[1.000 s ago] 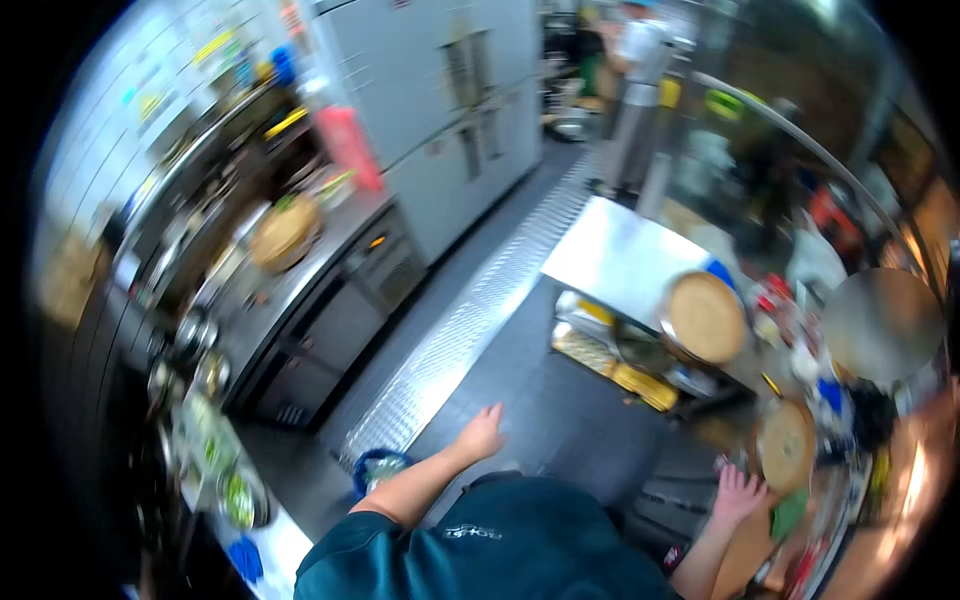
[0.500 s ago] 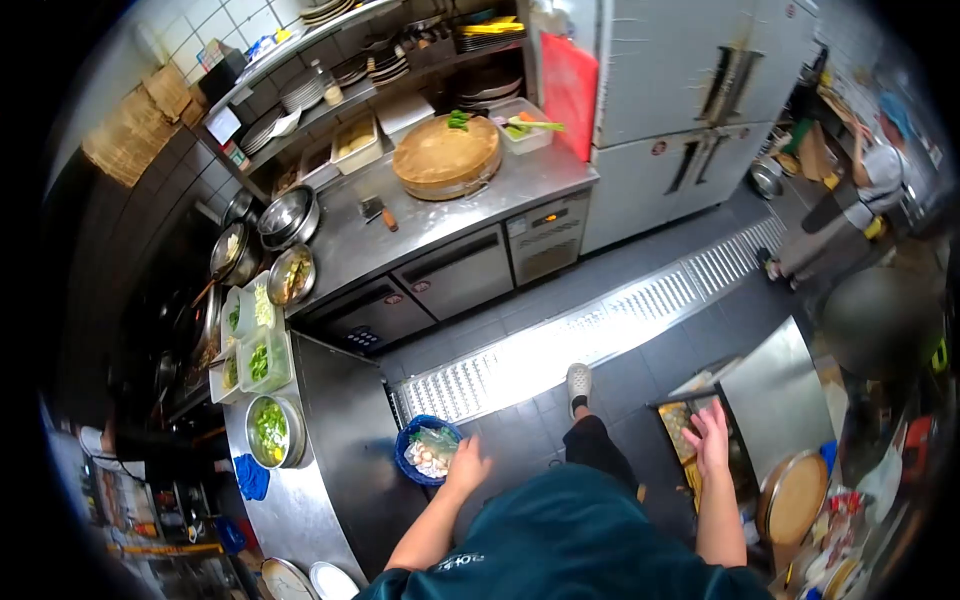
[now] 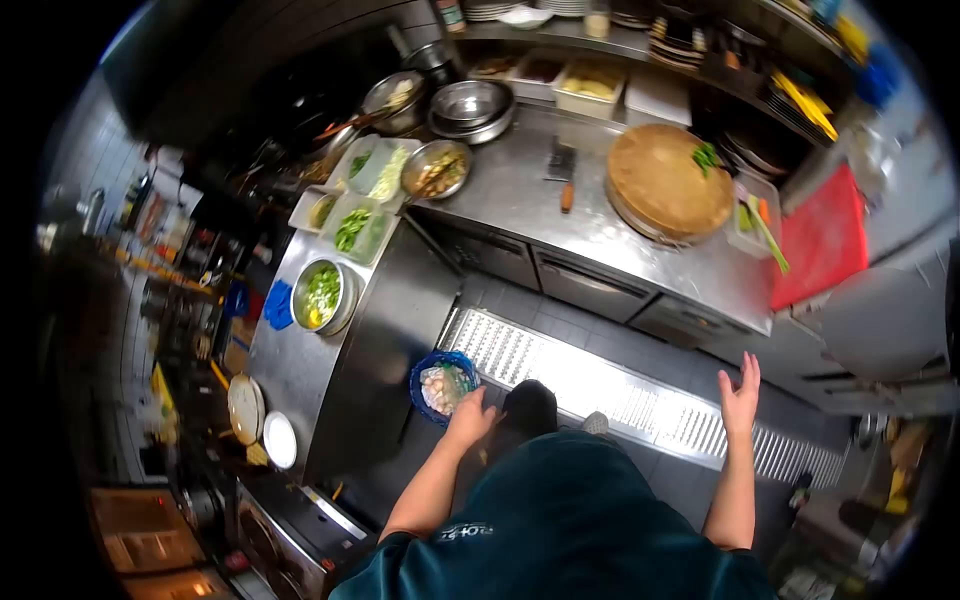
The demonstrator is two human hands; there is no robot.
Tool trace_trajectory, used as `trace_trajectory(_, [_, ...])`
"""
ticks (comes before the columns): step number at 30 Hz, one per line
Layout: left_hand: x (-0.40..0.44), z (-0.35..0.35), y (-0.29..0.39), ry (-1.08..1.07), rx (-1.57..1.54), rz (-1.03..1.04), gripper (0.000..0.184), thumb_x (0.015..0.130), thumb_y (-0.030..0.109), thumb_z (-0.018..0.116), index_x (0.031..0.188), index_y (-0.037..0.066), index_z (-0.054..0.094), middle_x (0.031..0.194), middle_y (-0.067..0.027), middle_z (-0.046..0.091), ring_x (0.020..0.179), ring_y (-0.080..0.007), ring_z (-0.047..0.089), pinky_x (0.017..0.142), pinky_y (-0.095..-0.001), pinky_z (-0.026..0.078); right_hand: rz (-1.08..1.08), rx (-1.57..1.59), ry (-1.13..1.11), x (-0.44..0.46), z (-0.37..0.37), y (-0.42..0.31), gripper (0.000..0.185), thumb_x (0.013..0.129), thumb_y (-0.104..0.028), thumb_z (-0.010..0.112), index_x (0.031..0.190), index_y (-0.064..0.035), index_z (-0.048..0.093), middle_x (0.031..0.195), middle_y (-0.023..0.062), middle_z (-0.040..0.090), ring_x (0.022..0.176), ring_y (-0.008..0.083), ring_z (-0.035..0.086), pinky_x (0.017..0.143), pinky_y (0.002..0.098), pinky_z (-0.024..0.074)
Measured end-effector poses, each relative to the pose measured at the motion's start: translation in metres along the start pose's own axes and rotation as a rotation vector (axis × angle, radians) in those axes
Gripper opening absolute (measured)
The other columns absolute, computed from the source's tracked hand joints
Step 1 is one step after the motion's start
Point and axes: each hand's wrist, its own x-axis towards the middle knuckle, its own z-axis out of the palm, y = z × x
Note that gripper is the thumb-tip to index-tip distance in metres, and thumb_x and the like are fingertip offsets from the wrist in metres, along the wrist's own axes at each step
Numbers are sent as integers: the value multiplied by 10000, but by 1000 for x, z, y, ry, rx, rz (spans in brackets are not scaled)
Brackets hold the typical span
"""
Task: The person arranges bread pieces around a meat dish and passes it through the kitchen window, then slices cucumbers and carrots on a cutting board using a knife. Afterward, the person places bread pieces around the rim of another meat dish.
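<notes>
My left hand (image 3: 470, 422) hangs low with its fingers loosely parted, and I see nothing in it. Just past it in view is a blue-lined bin (image 3: 418, 391) holding pale pieces that resemble eggshells and some clear plastic. Whether the hand touches the bin's rim is hard to make out. Out to the right, my right hand (image 3: 740, 395) is raised with the fingers spread and nothing in them. Below that hand lies the metal floor grate (image 3: 640, 420).
A steel counter holds a round chopping board (image 3: 665, 185), a cleaver (image 3: 563, 170) and a steel bowl of food (image 3: 437, 170). On the left side counter (image 3: 275, 370) stand a pot of chopped greens (image 3: 322, 295), a blue cloth (image 3: 279, 305) and a white plate (image 3: 280, 440). A red board (image 3: 822, 240) leans right.
My view has turned left, so the counters swing rightward and the co-worker drops out of sight. My body has stepped along the floor. Both hands stay free, and the bin keeps its place.
</notes>
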Motion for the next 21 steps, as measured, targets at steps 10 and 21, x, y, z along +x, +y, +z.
trace_trajectory(10, [166,-96,-88,605,-1035,-388,436,991,69,630,1393,-71,535,991,-91,675,829,-173,711,736,-282,581,-157,-182,-228,84,109,-77,682,937,-125,748,1560,-69,476,1659,221,359,1476,382,453,1129,438,472])
trace_trajectory(21, [381,-278,-192,1174,-172,-588,407,990,294,636,989,-113,628,917,-305,703,812,-476,673,743,-534,533,-335,-180,-330,187,240,-254,592,925,-27,731,1481,-13,527,1629,242,391,1426,402,499,1042,439,553])
